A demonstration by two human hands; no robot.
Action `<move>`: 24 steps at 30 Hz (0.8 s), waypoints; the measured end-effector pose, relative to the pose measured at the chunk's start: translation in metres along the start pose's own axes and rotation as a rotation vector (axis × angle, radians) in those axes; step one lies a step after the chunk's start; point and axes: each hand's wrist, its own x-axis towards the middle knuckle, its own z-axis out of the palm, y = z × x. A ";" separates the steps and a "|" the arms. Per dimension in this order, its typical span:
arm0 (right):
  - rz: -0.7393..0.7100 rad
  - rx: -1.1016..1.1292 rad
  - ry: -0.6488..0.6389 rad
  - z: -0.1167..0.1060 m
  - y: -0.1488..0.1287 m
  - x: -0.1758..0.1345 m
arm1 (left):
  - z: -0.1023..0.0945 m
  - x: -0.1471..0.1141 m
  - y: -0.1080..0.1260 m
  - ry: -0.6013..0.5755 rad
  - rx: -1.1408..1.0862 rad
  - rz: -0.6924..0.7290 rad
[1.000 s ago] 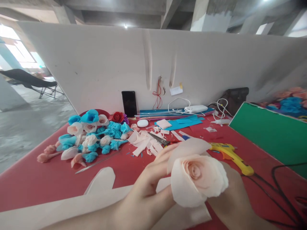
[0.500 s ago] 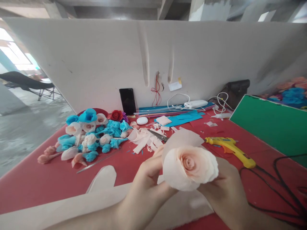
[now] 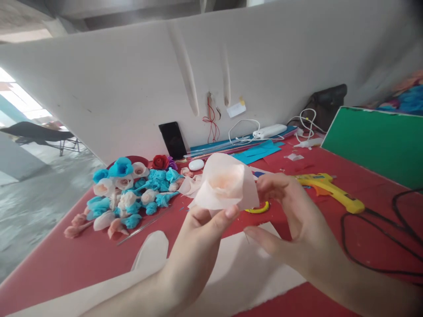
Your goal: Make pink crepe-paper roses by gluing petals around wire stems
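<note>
The pale flower point(image 3: 224, 182) is in the middle of the frame, up above the table point(image 3: 53, 268). The left hand point(image 3: 198, 246) grips it low down, with the thumb on the near side. Holding it by the bottom probably keeps the soft petals from getting squashed. The flower's cup faces up and a bit toward the person, maybe so the inside is easy to see.

The right hand point(image 3: 297, 220) is just beside the flower, on its right. Its fingers are bent, its thumb is held away from them, and it looks to hold nothing. I cannot tell if its fingertips touch the petal edge. That loose shape seems good for reaching a petal without pushing on it.

Under the hands, at the bottom of the frame, lies a big pale paper point(image 3: 251, 264). It lies flat and close, which likely makes it easy to reach. Cut petals point(image 3: 153, 246) lie to its left.

The glue gun point(image 3: 330, 189) rests on its side at the right, near the right hand, so it is probably handy there. Lots of flowers point(image 3: 127, 198) sit in a heap at the left, likely to leave room for the hands. The phone point(image 3: 172, 140) leans on the wall point(image 3: 132, 83) behind, which seems to prop it up.
</note>
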 end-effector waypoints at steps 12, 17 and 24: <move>0.206 0.272 -0.302 -0.006 -0.010 0.008 | 0.001 -0.004 -0.007 -0.153 -0.035 -0.037; 0.179 0.244 -0.303 -0.009 -0.010 0.008 | 0.000 -0.004 -0.007 -0.161 0.050 -0.017; 0.190 0.231 -0.305 -0.016 -0.010 0.014 | -0.004 -0.008 0.000 -0.091 0.217 0.067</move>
